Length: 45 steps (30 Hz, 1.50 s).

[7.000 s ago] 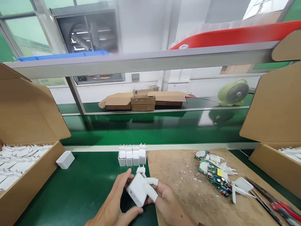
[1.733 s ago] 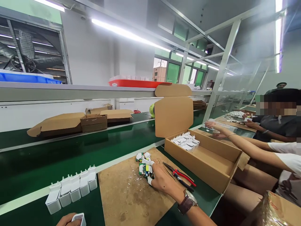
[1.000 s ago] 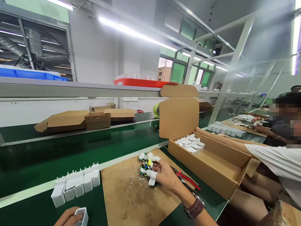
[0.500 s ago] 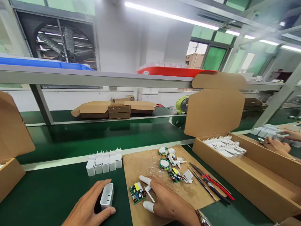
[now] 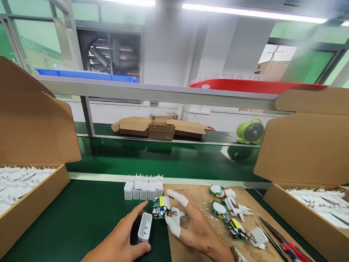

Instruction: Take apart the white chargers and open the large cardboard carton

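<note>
The white housing (image 5: 145, 227) is on the left of the brown sheet (image 5: 201, 194), near its left edge, at the left hand (image 5: 120, 233). Its open mouth faces upward, showing small slots inside; the mouth's long axis runs away from the person, the far end leaning slightly toward the sheet. The left hand curves around the housing, index finger by the far end and thumb by the near end; whether the fingers press on it I cannot tell.

The right hand (image 5: 197, 227), above the sheet's left part, holds a circuit board (image 5: 161, 207) between thumb and forefinger, both tips in white covers. The circuit board reaches over the sheet's left edge, its long axis lying roughly sideways and its free end pointing left, away from the sheet. Wires join its other end to a white plug piece (image 5: 177, 214) between those fingers.

A row of white adapters (image 5: 143, 189), pins up, stands on the counter (image 5: 89, 211) just left of the sheet's far left corner. Loose circuit boards (image 5: 219, 208) lie on the sheet's right part, with red-handled pliers (image 5: 291, 248) at its right edge.
</note>
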{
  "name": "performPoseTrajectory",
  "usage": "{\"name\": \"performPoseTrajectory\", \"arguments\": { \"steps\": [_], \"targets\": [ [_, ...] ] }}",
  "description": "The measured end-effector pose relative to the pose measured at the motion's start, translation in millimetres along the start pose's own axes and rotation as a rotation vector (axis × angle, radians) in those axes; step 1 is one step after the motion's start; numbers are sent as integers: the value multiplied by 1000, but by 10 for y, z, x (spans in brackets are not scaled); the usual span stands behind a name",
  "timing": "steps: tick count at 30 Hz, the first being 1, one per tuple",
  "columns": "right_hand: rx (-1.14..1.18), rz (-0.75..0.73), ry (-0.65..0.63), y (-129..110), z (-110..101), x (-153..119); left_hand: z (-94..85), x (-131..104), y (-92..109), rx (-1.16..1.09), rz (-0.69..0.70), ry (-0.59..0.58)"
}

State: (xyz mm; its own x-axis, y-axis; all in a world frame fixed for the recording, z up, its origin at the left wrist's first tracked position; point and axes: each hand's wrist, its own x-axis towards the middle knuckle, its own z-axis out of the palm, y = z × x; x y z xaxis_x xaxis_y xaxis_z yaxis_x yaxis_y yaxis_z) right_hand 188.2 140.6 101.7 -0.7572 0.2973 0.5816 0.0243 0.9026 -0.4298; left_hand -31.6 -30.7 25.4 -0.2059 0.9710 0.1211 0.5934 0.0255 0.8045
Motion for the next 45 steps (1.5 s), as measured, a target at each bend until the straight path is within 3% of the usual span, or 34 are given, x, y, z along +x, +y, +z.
{"name": "performPoseTrajectory", "arguments": {
  "steps": [4,7,12,20,25,32,41,45],
  "targets": [
    [-110,-164,115,13,221,-21,64,72,-46,19,134,166],
    [-241,-211,102,73,346,-161,70,95,-57,91,228,227],
    [-284,-266,2,201,416,-315,62,87,-36,138,257,211],
    [-331,-188,-78,187,519,-380,84,74,-25,135,250,192],
    [-337,-163,-147,106,505,-351,109,68,-44,194,243,188],
    [-324,-156,-106,69,483,-354,129,61,-43,253,248,229],
    [-317,-101,-135,-149,275,-210,115,59,-27,242,254,208],
    [-286,-84,-163,-140,294,-232,105,49,1,241,245,195]
  ]
}}
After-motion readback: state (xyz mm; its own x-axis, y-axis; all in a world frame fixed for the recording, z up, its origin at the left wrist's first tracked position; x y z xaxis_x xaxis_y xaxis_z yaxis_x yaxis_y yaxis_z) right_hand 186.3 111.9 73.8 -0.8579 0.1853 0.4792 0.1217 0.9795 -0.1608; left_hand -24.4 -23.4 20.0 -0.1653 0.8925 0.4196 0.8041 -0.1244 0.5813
